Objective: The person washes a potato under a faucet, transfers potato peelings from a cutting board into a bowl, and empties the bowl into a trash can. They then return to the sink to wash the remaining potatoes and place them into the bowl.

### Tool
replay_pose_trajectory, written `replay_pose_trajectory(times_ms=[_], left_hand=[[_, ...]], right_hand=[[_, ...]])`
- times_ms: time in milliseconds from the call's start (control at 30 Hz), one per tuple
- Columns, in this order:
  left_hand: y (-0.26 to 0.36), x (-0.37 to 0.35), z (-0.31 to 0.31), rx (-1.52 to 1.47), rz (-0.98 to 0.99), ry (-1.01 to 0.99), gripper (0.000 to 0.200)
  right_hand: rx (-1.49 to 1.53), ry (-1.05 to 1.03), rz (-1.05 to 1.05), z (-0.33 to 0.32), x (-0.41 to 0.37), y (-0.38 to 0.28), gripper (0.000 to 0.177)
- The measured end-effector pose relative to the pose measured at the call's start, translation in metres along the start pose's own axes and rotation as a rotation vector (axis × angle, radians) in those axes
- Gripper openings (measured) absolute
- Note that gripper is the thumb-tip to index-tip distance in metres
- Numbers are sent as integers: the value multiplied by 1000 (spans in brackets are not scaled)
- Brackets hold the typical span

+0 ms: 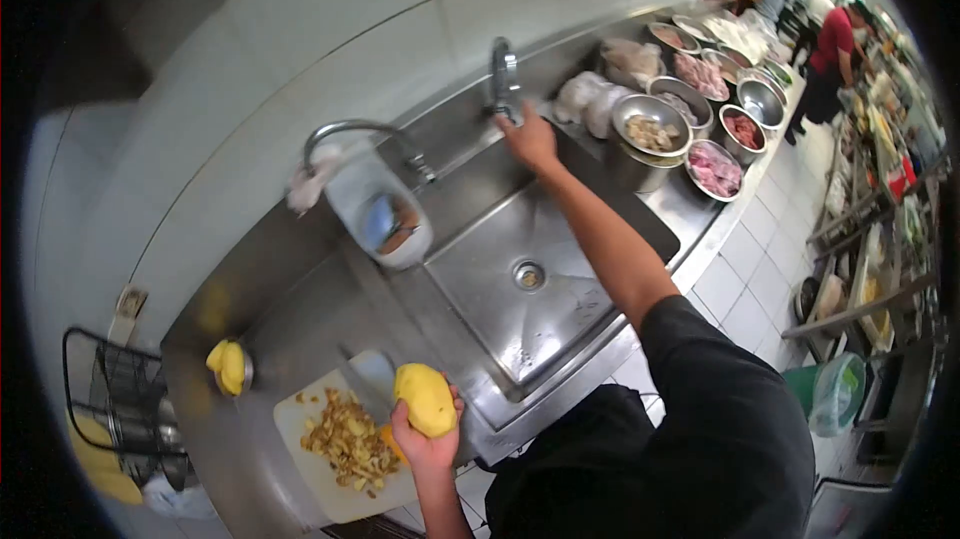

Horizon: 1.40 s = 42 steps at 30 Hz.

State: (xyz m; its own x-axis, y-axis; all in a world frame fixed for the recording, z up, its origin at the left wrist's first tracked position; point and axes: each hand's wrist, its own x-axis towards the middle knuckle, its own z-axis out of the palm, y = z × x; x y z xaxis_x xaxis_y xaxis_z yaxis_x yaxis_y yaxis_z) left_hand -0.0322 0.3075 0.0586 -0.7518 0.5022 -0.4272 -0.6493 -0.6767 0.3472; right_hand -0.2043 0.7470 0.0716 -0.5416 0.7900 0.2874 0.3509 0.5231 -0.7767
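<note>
Sink, steel, with the right hand at the upright tap behind it, fingers part-open, contact impossible to tell; cutting board, white, beside it, bearing a heap of brown-and-yellow peelings. Left hand, fingers curled around one large potato, held over the board's sink-side edge, apparently pared save for small dark specks. Yellow pieces, skinless, in a small bowl beyond the board, seemingly finished; none in full skin visible nearby, number remaining impossible to tell.
</note>
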Motion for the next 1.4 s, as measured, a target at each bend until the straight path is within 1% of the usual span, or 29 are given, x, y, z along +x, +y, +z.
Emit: replay_pose_trajectory(times_ms=[33, 100, 167, 200, 233, 267, 300, 333, 367, 433, 467, 500, 567, 600, 667, 700, 800, 900, 1000, 1033, 1100, 1167, 1200, 1233, 1267, 1300, 1333, 1367, 1400], left_hand=[[-14, 16, 7, 34, -36, 29, 55], [-41, 57, 10, 87, -95, 82, 50], [-67, 96, 27, 131, -115, 153, 42], [-75, 114, 34, 115, -155, 121, 38], [-86, 139, 25, 99, -164, 169, 34], [-92, 156, 28, 167, -192, 120, 34], [-101, 176, 30, 148, -191, 119, 33], [-104, 192, 39, 207, -229, 92, 32], [-113, 204, 62, 237, -188, 154, 31], [-129, 245, 75, 231, -210, 162, 29], [-136, 257, 87, 286, -229, 160, 28], [-142, 271, 102, 343, -245, 147, 26], [-156, 304, 118, 462, -182, 76, 26], [-162, 315, 120, 525, -160, 44, 26], [-166, 330, 123, 693, -46, 103, 30], [-170, 334, 123, 779, 4, 124, 32], [-167, 339, 114, 690, -50, 52, 31], [-141, 335, 103, 613, -67, 2, 30], [-130, 295, 120, 412, -217, 87, 29], [-126, 300, 107, 434, -293, 59, 28], [-130, 312, 91, 488, -261, 45, 27], [-130, 331, 84, 562, -220, 10, 27], [-130, 331, 100, 740, -196, -24, 30], [-131, 324, 129, 916, -176, -55, 35], [-135, 323, 148, 1085, -150, -88, 39], [-139, 331, 151, 1324, -75, -132, 43], [-141, 343, 154, 1566, 3, -178, 48], [-143, 350, 157, 1813, 83, -227, 52], [-145, 351, 164, 1951, 48, -260, 53]], right_hand=[[32, 18, -22, 10, 16, 4, 68], [161, -165, -47, 22, 23, 4, 59], [-120, -629, -334, 42, 13, 13, 50], [-149, -793, -364, 50, -9, 24, 46], [-171, -959, -392, 57, -31, 35, 43], [-110, -1017, -325, 47, -31, 43, 40], [-62, -1056, -276, 36, -28, 47, 38], [97, -1017, -117, 25, -37, 52, 37], [244, -970, 45, 14, -46, 59, 36], [300, -936, -33, 0, -56, 76, 36], [332, -915, -71, -4, -61, 79, 36], [450, -899, 136, -10, -65, 75, 36], [671, -835, 558, -24, -69, 65, 35], [787, -797, 553, -21, -70, 69, 36], [1019, -701, 543, -4, -72, 87, 39], [1056, -769, 575, 17, -73, 109, 39], [1145, -595, 565, 51, -86, 118, 33], [754, -659, 275, 32, -84, 86, 29], [257, -673, 121, 0, -72, 49, 27], [214, -684, 76, -1, -67, 47, 28], [126, -710, -15, -2, -51, 49, 30], [-5, -703, -176, -13, -31, 58, 27], [130, -691, -127, -29, -17, 60, 26], [262, -680, -72, -45, -5, 54, 25], [461, -591, -23, -51, 4, 44, 29], [442, -647, -50, -75, 16, 18, 39], [598, -564, -85, -85, 21, -6, 53], [762, -511, -186, -90, 26, -25, 43], [838, -629, -106, -105, 29, -50, 43]])
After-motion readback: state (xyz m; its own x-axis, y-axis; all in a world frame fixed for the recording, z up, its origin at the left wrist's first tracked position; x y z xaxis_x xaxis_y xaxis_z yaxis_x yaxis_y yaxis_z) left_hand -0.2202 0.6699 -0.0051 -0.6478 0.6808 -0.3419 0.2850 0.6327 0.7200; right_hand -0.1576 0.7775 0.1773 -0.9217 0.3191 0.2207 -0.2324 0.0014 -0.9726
